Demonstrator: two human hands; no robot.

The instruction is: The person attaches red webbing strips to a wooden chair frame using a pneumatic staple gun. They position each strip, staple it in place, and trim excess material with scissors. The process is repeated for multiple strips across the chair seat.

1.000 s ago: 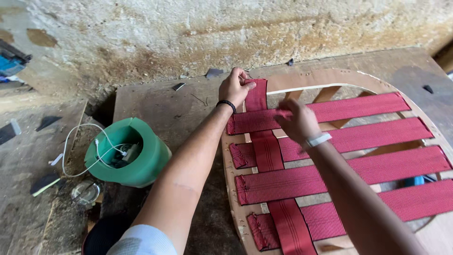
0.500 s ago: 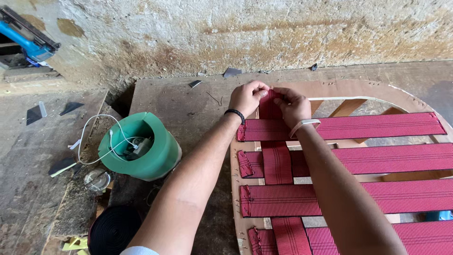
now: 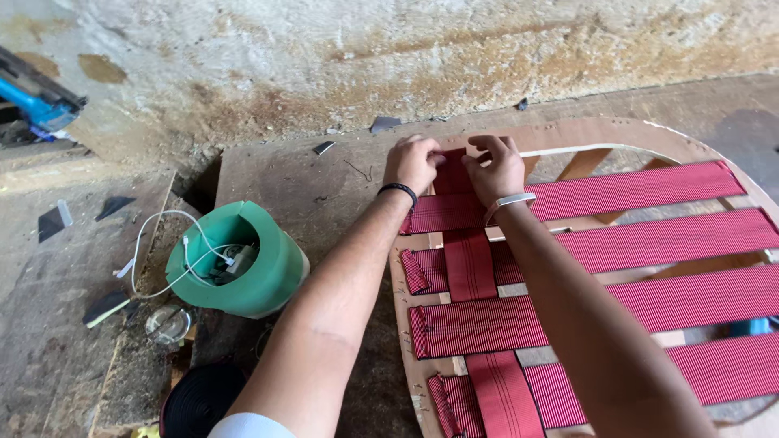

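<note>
1. While both arms reach forward over the wooden seat frame [image 3: 617, 134], the left hand [image 3: 412, 162] and the right hand [image 3: 497, 166] meet at the frame's far rim, each closed on the end of the upright red webbing strip [image 3: 469, 264] – fingers curled down, pinching the strip between them.
2. That strip runs from the far rim toward the person, woven over and under the red cross straps [image 3: 649, 243] that span the frame from its left edge to the right.
3. The left wrist wears a black band [image 3: 398, 190]; the right wrist wears a white band [image 3: 510, 200].
4. The frame lies flat on a worn wooden worktop [image 3: 284, 174], which carries small dark scraps beyond the frame's far rim.
5. Left of the frame, close beside the left forearm, stands a green tub [image 3: 251, 268] with a white cord [image 3: 174, 231] looping out of it.
6. Nearer the person than the tub sits a roll of black webbing [image 3: 199, 401] – only partly in view – and a small round tin [image 3: 168, 324] lies just left of it.
7. Far left of the frame, by the stained wall [image 3: 389, 49], a blue tool [image 3: 36, 101] shows at the picture's edge.
</note>
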